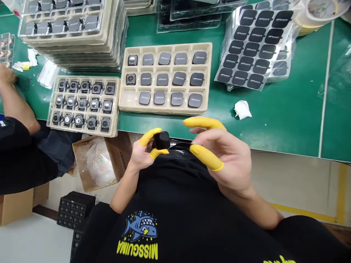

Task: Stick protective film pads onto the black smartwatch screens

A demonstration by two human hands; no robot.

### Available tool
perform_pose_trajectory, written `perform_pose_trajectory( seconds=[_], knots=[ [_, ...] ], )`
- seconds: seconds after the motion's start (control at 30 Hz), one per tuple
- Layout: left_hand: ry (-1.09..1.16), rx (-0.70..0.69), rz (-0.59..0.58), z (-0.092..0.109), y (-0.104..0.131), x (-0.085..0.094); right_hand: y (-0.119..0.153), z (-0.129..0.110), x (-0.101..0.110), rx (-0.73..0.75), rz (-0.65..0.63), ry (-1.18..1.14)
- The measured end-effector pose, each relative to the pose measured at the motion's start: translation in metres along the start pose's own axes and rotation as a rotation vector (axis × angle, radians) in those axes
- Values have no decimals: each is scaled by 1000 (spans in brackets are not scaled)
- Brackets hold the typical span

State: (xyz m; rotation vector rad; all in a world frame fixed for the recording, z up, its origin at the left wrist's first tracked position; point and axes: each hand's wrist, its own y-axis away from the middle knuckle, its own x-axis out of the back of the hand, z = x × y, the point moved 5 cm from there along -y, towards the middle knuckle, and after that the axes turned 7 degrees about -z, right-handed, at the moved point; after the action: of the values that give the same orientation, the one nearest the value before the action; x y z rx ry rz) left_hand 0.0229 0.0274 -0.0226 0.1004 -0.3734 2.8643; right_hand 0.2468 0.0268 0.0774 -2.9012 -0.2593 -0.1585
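A smartwatch body with a glossy black square face is pinched between the yellow-cotted thumb and finger of my left hand. From its right edge a thin film, partly clear and partly dark, stretches across to my right hand. The right thumb and a bare finger close on the film's far end, while the yellow-cotted index finger is raised apart. Just beyond the hands, a beige tray holds several watch bodies, most covered with dark labelled squares; its near-left compartment holds no watch.
Another tray of uncovered watches lies left, below stacked trays. Label sheets and tape rolls lie at the back right. A crumpled white scrap is on the green table. A co-worker's arm is at left, near an open carton.
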Motion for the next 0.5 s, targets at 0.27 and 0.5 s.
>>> perform_pose_trajectory(
  seconds=[0.27,0.5],
  knots=[
    [6,-23,-88,11,-4,-4,-24,11,-19,-242,-217,-58],
    [78,-54,-83,13,-4,-2,-18,20,-24,-277,-192,-122]
  ],
)
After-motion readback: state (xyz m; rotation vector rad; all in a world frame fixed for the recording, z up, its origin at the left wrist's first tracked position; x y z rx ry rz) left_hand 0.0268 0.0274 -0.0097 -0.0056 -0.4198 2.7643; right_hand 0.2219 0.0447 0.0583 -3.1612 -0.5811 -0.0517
